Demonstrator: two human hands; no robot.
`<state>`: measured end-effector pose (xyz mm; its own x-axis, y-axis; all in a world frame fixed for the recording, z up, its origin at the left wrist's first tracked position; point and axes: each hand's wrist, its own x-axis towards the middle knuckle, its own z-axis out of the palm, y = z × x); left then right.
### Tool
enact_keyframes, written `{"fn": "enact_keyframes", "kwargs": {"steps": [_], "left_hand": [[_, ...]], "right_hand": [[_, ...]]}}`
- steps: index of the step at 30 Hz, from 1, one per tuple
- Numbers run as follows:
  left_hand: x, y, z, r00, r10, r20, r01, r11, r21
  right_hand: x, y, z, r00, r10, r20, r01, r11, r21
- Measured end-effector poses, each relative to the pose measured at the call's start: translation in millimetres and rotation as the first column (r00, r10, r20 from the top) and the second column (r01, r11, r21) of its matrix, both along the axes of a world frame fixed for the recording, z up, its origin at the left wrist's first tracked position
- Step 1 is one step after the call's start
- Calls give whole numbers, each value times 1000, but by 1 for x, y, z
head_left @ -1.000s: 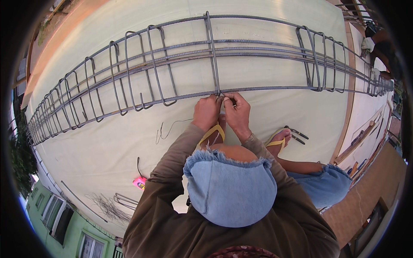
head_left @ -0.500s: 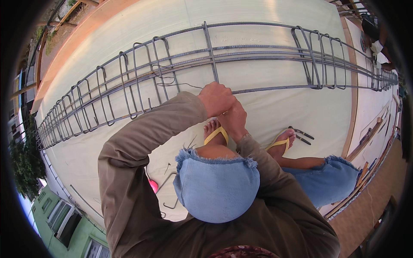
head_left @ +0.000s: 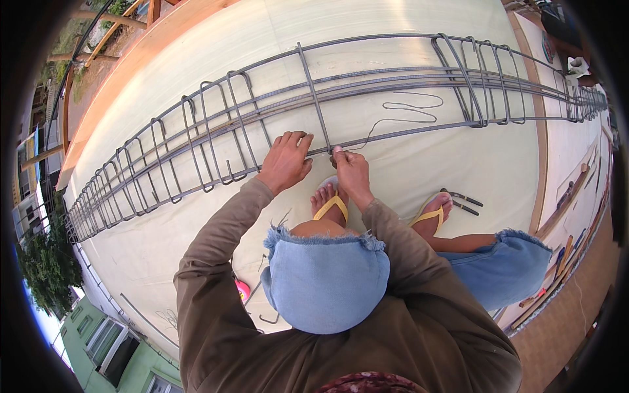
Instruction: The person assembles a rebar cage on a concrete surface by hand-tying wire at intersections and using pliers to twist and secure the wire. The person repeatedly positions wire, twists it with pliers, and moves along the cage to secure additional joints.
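A pale cream floor (head_left: 196,216) carries everything. A long rebar cage (head_left: 393,78) lies on it lengthwise, running from its left edge to the far right corner. Loose tie wire (head_left: 406,111) lies on the floor inside the cage. Pliers (head_left: 465,202) rest near the right edge, a small pink object (head_left: 242,288) and a bent wire piece (head_left: 268,319) toward the near edge.

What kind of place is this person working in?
Most likely a building site, up on a flat rooftop slab. A long cage of steel reinforcing bars lies on the pale concrete surface, both bare hands, left and right, work at it, and a green house shows far below.
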<state>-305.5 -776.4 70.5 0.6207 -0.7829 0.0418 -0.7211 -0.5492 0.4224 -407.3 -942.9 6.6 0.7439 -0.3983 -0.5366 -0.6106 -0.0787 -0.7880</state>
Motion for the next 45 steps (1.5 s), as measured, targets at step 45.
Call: {"fn": "enact_keyframes", "kwargs": {"steps": [45], "left_hand": [[-22, -19, -79, 997, 77, 23, -76, 996, -55]], "right_hand": [[-211, -386, 40, 472, 518, -714, -882, 267, -389]]}}
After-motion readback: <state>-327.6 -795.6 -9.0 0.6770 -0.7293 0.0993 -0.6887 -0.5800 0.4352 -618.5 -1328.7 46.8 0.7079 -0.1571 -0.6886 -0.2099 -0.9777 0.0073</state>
